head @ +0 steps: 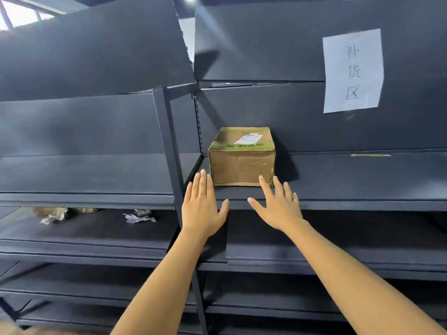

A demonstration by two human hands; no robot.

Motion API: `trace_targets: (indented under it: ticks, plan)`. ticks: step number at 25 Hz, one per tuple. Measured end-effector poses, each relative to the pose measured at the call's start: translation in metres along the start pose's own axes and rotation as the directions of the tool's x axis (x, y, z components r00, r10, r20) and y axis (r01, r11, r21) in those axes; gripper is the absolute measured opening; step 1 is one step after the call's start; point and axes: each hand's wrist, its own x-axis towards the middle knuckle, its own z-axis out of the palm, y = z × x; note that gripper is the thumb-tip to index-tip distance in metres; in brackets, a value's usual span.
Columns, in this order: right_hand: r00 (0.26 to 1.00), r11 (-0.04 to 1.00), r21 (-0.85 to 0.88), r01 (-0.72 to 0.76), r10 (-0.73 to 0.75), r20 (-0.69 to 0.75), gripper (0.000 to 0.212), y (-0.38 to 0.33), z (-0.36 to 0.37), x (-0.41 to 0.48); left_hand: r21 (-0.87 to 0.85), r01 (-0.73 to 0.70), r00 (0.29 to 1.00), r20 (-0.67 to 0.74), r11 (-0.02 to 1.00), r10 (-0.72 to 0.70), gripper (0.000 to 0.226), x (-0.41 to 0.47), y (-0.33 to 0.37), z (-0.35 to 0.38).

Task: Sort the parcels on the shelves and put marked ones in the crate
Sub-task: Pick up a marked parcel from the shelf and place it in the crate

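A brown cardboard parcel (242, 159) with a white shipping label and green tape on top sits on the dark shelf (350, 184), near its left end. My left hand (202, 205) is stretched out flat just below and left of the parcel, fingers straight, holding nothing. My right hand (278, 204) reaches toward the parcel's lower right corner with its fingers spread; the fingertips lie at the box's front bottom edge, and contact is unclear. No crate is in view.
A black upright post (169, 141) stands just left of the parcel. A white paper sign (353, 71) hangs on the back panel at upper right. Crumpled paper scraps (139, 217) and a torn package (54, 212) lie on the lower left shelf.
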Motion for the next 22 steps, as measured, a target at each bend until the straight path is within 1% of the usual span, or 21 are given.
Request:
trace_targets:
  ticks: [2,3,4,5,6,7,8,9,10,11,12,14,15,17,20,21,22]
  plan:
    - [0.999,0.998,0.070,0.002,0.000,-0.034,0.075,0.008,0.000,0.031,-0.018,0.035,0.999,0.018,0.999,-0.035,0.078,0.029,0.002,0.016]
    - [0.996,0.992,0.126,-0.005,0.017,-0.088,0.074,0.012,-0.002,0.046,-0.008,0.049,0.998,0.036,0.999,-0.049,0.078,0.041,0.000,0.022]
    - [0.986,0.970,0.242,-0.019,0.058,-0.157,0.074,0.014,-0.005,0.059,-0.004,0.051,0.997,0.052,0.999,-0.051,0.078,0.050,-0.001,0.025]
    - [0.970,0.928,0.372,-0.035,0.121,-0.210,0.074,0.018,-0.008,0.081,-0.009,0.064,0.997,0.042,0.998,-0.064,0.078,0.066,0.000,0.031]
    - [0.955,0.858,0.511,-0.055,0.195,-0.225,0.074,0.020,-0.013,0.100,-0.033,0.093,0.995,0.042,0.995,-0.091,0.078,0.081,0.000,0.034]
    - [0.941,0.771,0.633,-0.065,0.258,-0.218,0.074,0.021,-0.017,0.118,-0.098,0.151,0.988,0.037,0.984,-0.148,0.078,0.097,-0.001,0.036]
    - [0.934,0.693,0.717,-0.076,0.302,-0.193,0.074,0.021,-0.020,0.134,-0.196,0.239,0.971,0.054,0.951,-0.233,0.078,0.113,-0.002,0.037]
    - [0.933,0.620,0.780,-0.080,0.322,-0.160,0.074,0.020,-0.020,0.150,-0.316,0.325,0.945,0.085,0.891,-0.315,0.078,0.128,-0.004,0.039]
    - [0.938,0.544,0.834,-0.090,0.328,-0.113,0.072,0.019,-0.021,0.161,-0.446,0.405,0.913,0.144,0.798,-0.383,0.079,0.139,-0.005,0.041]
    - [0.943,0.460,0.883,-0.090,0.326,-0.074,0.069,0.018,-0.020,0.171,-0.570,0.469,0.877,0.212,0.675,-0.431,0.080,0.149,-0.004,0.043]
    - [0.944,0.374,0.923,-0.088,0.327,-0.042,0.064,0.017,-0.020,0.177,-0.669,0.523,0.839,0.292,0.529,-0.460,0.080,0.156,-0.003,0.043]
    - [0.936,0.236,0.967,-0.093,0.353,0.004,0.054,0.017,-0.016,0.185,-0.771,0.583,0.771,0.428,0.254,-0.471,0.078,0.172,-0.005,0.048]
    - [0.932,0.196,0.976,-0.100,0.361,0.023,0.051,0.019,-0.014,0.188,-0.793,0.584,0.757,0.455,0.172,-0.469,0.076,0.181,-0.006,0.051]
    - [0.938,0.163,0.980,-0.112,0.344,0.049,0.045,0.021,-0.011,0.191,-0.826,0.557,0.765,0.469,0.089,-0.442,0.068,0.195,-0.005,0.056]
    - [0.942,0.128,0.986,-0.105,0.331,0.058,0.041,0.023,-0.006,0.193,-0.852,0.523,0.770,0.489,-0.034,-0.410,0.041,0.207,-0.001,0.070]
    - [0.939,0.119,0.986,-0.113,0.336,0.067,0.039,0.022,-0.005,0.193,-0.854,0.515,0.764,0.495,-0.071,-0.413,0.035,0.208,-0.002,0.074]
    - [0.936,0.120,0.986,-0.117,0.345,0.070,0.038,0.022,-0.004,0.193,-0.852,0.516,0.763,0.505,-0.091,-0.404,0.034,0.209,-0.003,0.077]
